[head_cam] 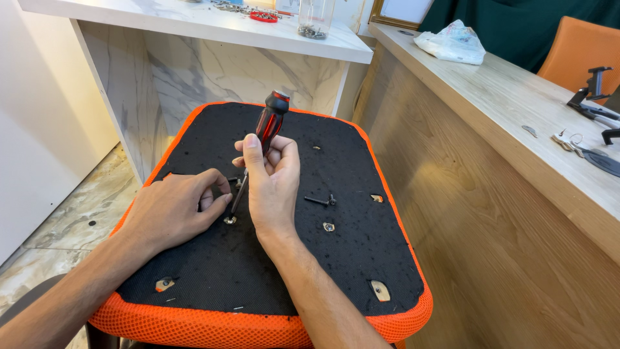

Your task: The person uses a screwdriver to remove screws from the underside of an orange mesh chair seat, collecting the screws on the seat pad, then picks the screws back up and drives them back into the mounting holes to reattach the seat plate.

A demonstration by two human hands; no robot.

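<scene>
View from the head camera, with every position given relative to the upturned chair seat (361,258), a black-fabric underside edged in orange mesh. At its centre, my right hand (271,187) is closed around the red-and-black handle of a screwdriver (268,123), shaft angled down and to the left. The tip meets a washered screw (230,220) seated in the fabric. My left hand (171,210), just left of the shaft, lies on the fabric with fingers curled and fingertips steadying the shaft near the tip; it grips nothing fully.

Step in hand, as I judge it: turning this fastener at a mounting hole. The next move calls for keeping the blade square in the head under downward pressure, or it may slip out.

To the right of the driver a loose black bolt (321,201) lies on the fabric, with a bright insert (329,227) just below it; further holes show near the seat's corners.

Beyond the seat's far edge, on a white marble counter (194,22), stands a clear container of small metal parts (315,19). To the seat's right, on a wooden desk (491,97), lie a crumpled white plastic bag (452,42) and a bunch of keys (568,142). No label is legible.
</scene>
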